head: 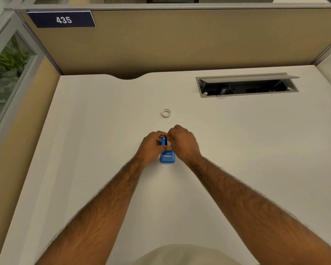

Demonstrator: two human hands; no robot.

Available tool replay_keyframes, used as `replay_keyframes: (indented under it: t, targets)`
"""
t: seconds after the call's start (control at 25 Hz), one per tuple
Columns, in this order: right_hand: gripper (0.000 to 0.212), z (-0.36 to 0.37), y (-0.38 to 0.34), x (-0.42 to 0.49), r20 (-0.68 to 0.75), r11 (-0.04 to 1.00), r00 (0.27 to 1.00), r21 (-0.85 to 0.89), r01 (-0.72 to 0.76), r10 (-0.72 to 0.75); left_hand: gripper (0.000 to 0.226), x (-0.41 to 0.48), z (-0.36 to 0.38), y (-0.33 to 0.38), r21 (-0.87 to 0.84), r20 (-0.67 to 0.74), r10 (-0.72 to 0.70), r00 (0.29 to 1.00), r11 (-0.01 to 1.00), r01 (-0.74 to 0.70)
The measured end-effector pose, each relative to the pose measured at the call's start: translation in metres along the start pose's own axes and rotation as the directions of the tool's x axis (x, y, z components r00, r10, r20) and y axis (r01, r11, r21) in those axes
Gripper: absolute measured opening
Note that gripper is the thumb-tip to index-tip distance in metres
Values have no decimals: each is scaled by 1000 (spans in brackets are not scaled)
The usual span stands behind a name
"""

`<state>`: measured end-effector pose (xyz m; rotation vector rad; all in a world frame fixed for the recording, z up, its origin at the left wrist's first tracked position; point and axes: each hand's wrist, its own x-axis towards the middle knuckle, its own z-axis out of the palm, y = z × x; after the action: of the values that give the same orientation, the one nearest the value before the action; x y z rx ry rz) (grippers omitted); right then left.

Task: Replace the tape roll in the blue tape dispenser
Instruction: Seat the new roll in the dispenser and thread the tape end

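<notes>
Open desk point(103, 150) around dispenser point(167, 157) (hands point(151, 146) clasping)

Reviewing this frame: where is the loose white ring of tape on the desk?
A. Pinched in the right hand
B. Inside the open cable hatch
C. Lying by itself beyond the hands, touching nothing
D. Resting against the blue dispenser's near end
C: the white ring of tape lies flat on the desk, beyond both hands, clear of the blue dispenser that the left hand and right hand work on.
</notes>
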<state>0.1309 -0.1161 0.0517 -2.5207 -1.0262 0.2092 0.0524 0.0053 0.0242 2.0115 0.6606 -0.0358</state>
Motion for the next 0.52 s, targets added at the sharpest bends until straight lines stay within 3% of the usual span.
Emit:
replay_keyframes:
  t: [0.12, 0.36, 0.52]
  targets:
    - [11, 1, 0, 2, 29, 999, 999, -51, 14, -13, 40, 1, 1, -2, 20, 0, 9, 1000, 1000, -9]
    - [19, -4, 11, 9, 95, 964, 990, 235, -123, 103, 44, 1, -2, 0, 3, 19, 22, 1000, 1000, -22]
    - [15, -7, 14, 6, 116, 974, 992, 216, -63, 39, 42, 1, -1, 0, -6, 13, 14, 1000, 1000, -14]
